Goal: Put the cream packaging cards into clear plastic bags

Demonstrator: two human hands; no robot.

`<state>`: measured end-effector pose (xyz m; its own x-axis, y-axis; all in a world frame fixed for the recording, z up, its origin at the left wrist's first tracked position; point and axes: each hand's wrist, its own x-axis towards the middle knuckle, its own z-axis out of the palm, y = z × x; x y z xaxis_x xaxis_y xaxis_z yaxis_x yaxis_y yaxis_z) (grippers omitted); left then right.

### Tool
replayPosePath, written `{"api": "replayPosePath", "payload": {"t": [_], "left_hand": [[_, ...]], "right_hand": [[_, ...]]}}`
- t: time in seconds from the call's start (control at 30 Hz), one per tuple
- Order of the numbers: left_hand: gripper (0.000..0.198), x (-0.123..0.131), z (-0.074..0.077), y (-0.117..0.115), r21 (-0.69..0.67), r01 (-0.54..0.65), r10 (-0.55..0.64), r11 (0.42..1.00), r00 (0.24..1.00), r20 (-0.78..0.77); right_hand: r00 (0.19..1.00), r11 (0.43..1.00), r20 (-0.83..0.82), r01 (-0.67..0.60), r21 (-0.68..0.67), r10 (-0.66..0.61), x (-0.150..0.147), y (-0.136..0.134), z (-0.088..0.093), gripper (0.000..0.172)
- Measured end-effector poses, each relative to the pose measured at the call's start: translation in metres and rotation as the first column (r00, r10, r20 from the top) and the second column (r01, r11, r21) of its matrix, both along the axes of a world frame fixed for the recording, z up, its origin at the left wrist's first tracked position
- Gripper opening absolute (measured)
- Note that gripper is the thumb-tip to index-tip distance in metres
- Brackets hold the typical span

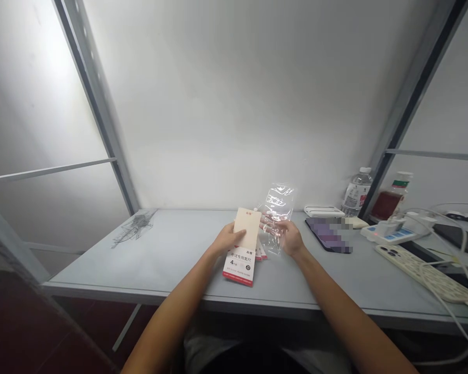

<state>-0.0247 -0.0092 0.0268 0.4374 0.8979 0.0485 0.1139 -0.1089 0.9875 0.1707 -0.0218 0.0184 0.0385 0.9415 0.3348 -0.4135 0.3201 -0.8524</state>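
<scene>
My left hand (225,240) is closed on a cream card (247,226), its thumb lying across the front. Just below the card and partly covered by it is a white printed packet (237,266) with a red lower edge. More red-edged packaging shows behind, to the right. A clear plastic sleeve (280,205) stands upright in my right hand (290,238), whose fingers reach left behind or inside the film; which of the two is not clear.
On the grey table (171,249), dark scribbles (134,228) mark the left. To the right are a phone (327,236), a white box (323,211), a water bottle (358,192), a jar of red liquid (390,197), a power strip (393,234), a patterned phone case (425,272) and cables.
</scene>
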Motion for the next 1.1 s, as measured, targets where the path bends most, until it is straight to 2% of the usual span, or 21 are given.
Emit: {"api": "replayPosePath", "payload": {"t": [0.07, 0.13, 0.23, 0.33, 0.5, 0.7, 0.93, 1.1], "left_hand": [[0.040, -0.001, 0.002, -0.002, 0.013, -0.004, 0.005, 1.000, 1.000, -0.026], [0.040, -0.002, 0.002, -0.002, 0.025, 0.046, -0.045, 0.999, 0.998, -0.047], [0.041, -0.002, -0.001, -0.001, 0.029, 0.091, -0.089, 0.995, 0.994, -0.064], [0.042, -0.001, -0.004, 0.002, 0.067, 0.013, -0.009, 0.998, 0.997, -0.072], [0.041, 0.001, -0.006, 0.006, 0.148, -0.070, 0.077, 0.986, 0.996, -0.044], [0.042, 0.001, -0.006, 0.008, 0.230, -0.182, 0.188, 0.956, 0.982, -0.005], [0.038, -0.003, -0.004, 0.006, 0.302, -0.081, 0.110, 0.950, 0.991, -0.079], [0.046, -0.004, 0.001, 0.000, 0.216, 0.029, -0.018, 0.976, 0.998, -0.053]], "right_hand": [[1.000, 0.999, -0.027, -0.002, -0.044, 0.001, 0.000, 0.001, 0.000, 0.008], [1.000, 0.998, -0.024, 0.005, -0.061, -0.006, 0.001, 0.001, 0.001, 0.009], [1.000, 0.998, 0.017, 0.005, -0.060, -0.004, 0.000, -0.001, 0.004, 0.023], [1.000, 0.995, 0.017, -0.015, -0.094, 0.017, 0.000, -0.003, 0.005, 0.035], [0.998, 0.982, -0.054, -0.047, -0.184, 0.037, 0.001, -0.003, 0.002, 0.042], [0.992, 0.977, -0.004, -0.128, -0.169, 0.129, 0.003, -0.002, 0.002, 0.050], [0.992, 0.967, -0.012, -0.122, -0.225, 0.122, 0.004, -0.002, 0.001, 0.043], [0.992, 0.967, 0.033, -0.109, -0.232, 0.120, 0.005, -0.001, 0.002, 0.040]]}}
